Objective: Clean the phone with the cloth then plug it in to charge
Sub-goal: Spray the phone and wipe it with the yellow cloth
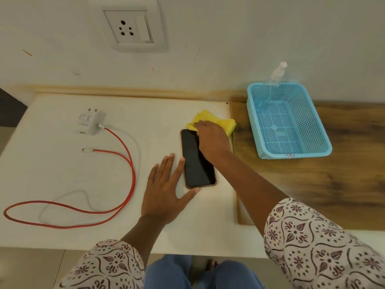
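A black phone (195,165) lies screen up on the white table (62,163). My right hand (212,140) presses a yellow cloth (210,118) onto the phone's far end, covering that corner. My left hand (166,190) lies flat with fingers spread, its thumb and forefinger against the phone's near left edge. A white charger plug (90,123) rests at the far left, with a red cable (125,163) looping over the table; the cable's free end (85,150) lies loose. A wall socket (130,26) sits on the wall above.
A light blue plastic basket (291,147) stands on the wooden surface (323,184) to the right, with a clear spray bottle (270,88) leaning in its far corner. A thin white cable (83,195) lies among the red loops. My knees show below the table's near edge.
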`<action>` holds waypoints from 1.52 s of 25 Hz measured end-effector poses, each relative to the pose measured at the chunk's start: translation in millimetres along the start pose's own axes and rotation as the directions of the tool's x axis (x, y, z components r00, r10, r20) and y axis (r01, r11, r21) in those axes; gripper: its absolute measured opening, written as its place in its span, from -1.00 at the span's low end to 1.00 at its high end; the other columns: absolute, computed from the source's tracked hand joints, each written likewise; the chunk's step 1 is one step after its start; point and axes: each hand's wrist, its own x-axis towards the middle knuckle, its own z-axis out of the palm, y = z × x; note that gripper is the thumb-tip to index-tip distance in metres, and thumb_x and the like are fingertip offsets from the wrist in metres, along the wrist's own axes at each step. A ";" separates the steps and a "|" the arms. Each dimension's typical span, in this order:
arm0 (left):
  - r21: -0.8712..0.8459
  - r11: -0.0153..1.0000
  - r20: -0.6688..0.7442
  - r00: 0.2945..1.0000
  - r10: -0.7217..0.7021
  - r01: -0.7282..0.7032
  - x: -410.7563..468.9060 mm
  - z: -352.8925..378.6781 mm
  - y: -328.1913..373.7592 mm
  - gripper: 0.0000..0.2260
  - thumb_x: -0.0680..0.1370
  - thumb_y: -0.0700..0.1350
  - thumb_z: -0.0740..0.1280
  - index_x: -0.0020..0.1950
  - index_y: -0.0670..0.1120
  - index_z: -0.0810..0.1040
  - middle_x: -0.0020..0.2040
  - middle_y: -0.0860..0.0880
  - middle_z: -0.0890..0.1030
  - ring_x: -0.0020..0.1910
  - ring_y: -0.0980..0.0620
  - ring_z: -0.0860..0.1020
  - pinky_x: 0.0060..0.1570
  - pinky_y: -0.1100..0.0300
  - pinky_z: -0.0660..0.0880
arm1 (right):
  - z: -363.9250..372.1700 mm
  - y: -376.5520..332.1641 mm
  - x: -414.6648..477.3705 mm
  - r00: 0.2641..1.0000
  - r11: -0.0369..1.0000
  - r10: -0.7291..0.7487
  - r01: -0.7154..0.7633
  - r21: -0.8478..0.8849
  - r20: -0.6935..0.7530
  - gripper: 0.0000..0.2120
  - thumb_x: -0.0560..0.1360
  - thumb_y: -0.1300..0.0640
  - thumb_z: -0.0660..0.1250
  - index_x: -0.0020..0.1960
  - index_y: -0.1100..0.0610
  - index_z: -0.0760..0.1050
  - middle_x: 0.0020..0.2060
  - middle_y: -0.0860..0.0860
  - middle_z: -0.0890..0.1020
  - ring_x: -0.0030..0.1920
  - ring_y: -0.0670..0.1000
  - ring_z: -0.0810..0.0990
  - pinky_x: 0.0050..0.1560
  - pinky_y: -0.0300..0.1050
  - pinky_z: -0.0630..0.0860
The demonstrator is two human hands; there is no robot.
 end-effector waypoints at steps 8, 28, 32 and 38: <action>0.010 0.999 -0.005 0.999 0.033 -0.033 0.4 -2.7 -0.4 -0.29 0.49 0.40 0.00 0.52 0.02 0.10 0.54 -0.08 0.11 0.53 -0.02 0.02 0.48 0.01 -0.02 | 9.4 -41.3 -11.1 1.000 1.000 0.003 -0.003 -0.012 0.029 -0.55 0.55 0.30 0.17 0.41 0.24 0.21 0.46 0.16 0.27 0.48 0.13 0.15 0.44 -0.01 0.17; -0.007 1.000 0.003 1.000 0.024 -0.024 -0.6 -4.9 0.7 -0.27 0.48 0.41 -0.07 0.52 -0.01 0.11 0.54 -0.08 0.13 0.52 -0.03 0.04 0.48 -0.02 0.00 | 5.6 -40.7 -45.8 0.993 0.990 0.090 -0.081 -0.112 0.081 -0.56 0.58 0.19 0.13 0.42 0.25 0.15 0.45 0.20 0.25 0.47 0.20 0.16 0.35 0.10 0.31; -0.029 0.999 -0.016 0.999 0.033 -0.033 -0.3 -7.3 2.6 -0.26 0.49 0.41 -0.05 0.49 -0.04 0.21 0.51 -0.12 0.20 0.51 -0.07 0.12 0.47 -0.04 0.08 | 2.4 -34.1 -57.7 0.973 0.969 -0.160 0.187 -0.161 0.168 -0.58 0.58 0.22 0.11 0.42 0.22 0.18 0.46 0.17 0.25 0.47 0.17 0.16 0.35 0.10 0.28; -0.022 0.999 -0.027 0.999 0.027 -0.028 -0.6 -7.6 3.7 -0.29 0.49 0.39 0.00 0.49 -0.04 0.21 0.51 -0.12 0.22 0.50 -0.07 0.13 0.46 -0.01 0.05 | -12.2 -8.8 -58.8 0.909 0.917 -0.322 0.369 -0.150 0.266 -0.54 0.56 0.21 0.19 0.43 0.05 0.22 0.49 0.02 0.23 0.49 0.05 0.15 0.41 0.23 0.10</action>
